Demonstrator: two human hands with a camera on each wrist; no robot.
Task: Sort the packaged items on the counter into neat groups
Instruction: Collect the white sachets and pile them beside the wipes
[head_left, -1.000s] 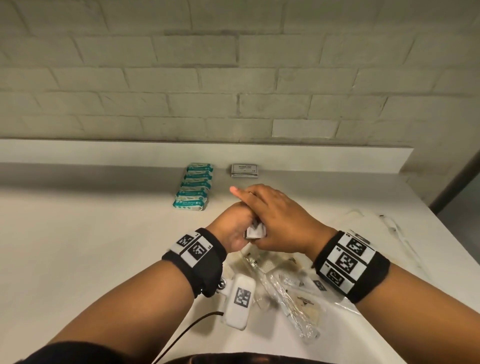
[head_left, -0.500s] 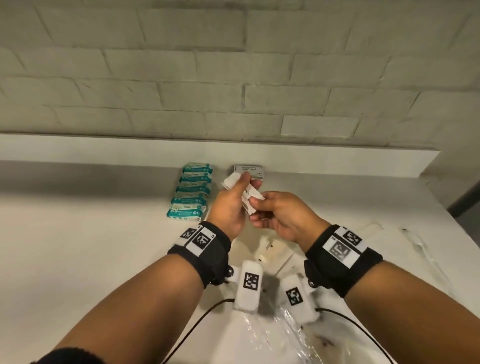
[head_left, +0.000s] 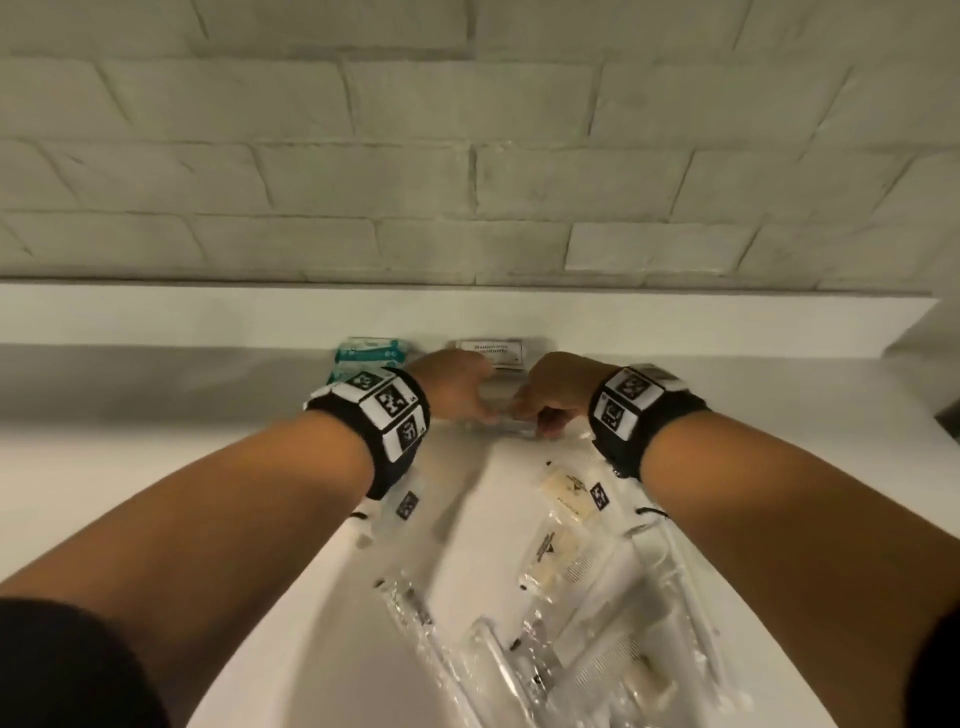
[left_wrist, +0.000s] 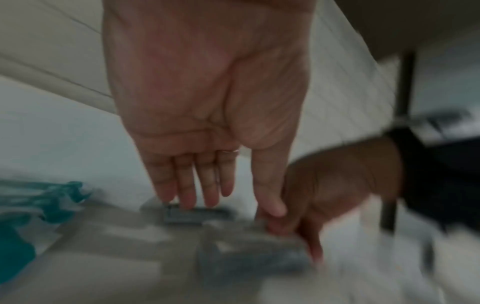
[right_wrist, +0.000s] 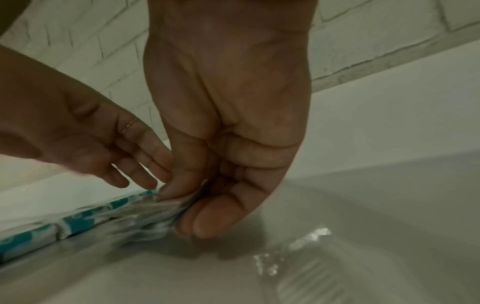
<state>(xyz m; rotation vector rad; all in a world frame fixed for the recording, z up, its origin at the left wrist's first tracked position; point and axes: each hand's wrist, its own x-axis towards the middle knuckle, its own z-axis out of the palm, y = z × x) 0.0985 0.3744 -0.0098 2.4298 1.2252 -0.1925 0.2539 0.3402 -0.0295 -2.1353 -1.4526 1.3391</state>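
Both hands are at the back of the white counter (head_left: 156, 467). My right hand (head_left: 545, 402) pinches a small flat white packet (head_left: 511, 423) between thumb and fingers, low over the counter; the right wrist view shows the right hand (right_wrist: 182, 207) with the packet (right_wrist: 145, 218) in that pinch. My left hand (head_left: 457, 387) has straight fingers (left_wrist: 207, 193) whose tips touch a grey packet (left_wrist: 192, 215) below them. A stack of matching labelled packets (head_left: 491, 352) lies just behind the hands. A row of teal packets (head_left: 371, 352) sits to their left, partly hidden by my left wrist.
A loose heap of clear plastic-wrapped items (head_left: 566, 582) lies on the near counter between my forearms. A raised white ledge (head_left: 208, 317) and a brick wall (head_left: 467, 156) close off the back. The counter ends at the right (head_left: 935, 415).
Both hands moved away from me to the back of the counter and came down beside the labelled stack. The left hand's fingers straightened off the packet, which the right hand still pinches.
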